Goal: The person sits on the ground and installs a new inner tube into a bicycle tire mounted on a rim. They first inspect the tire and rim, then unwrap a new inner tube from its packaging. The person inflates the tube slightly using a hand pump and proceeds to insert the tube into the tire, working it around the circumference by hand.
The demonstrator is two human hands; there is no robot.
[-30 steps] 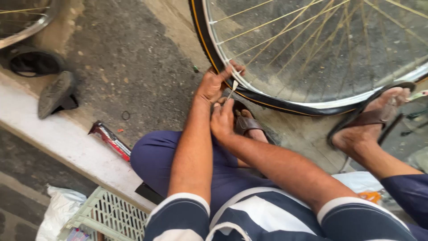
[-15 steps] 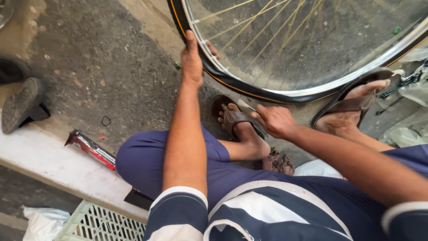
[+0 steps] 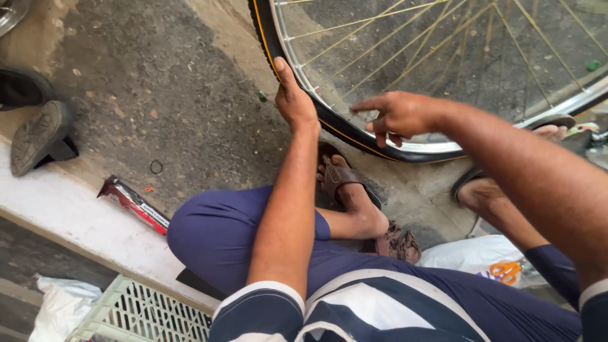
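I am gripping the black rubber bicycle tyre (image 3: pixel 354 136) with my left hand (image 3: pixel 294 101), fingers wrapped over its edge; my right hand (image 3: pixel 399 117) is hovering loosely open, empty, above the silver spoked rim (image 3: pixel 443 147). Tyre likely stiff, grippy; wheel is standing on concrete floor (image 3: pixel 158 95).

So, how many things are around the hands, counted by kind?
Bicycle wheel: 1
Hands, left and right: 2
Brown sandals: 2
Dark shoes: 2
Red wrapper: 1
Orange-handled scissors: 1
White crate: 1
Total: 10
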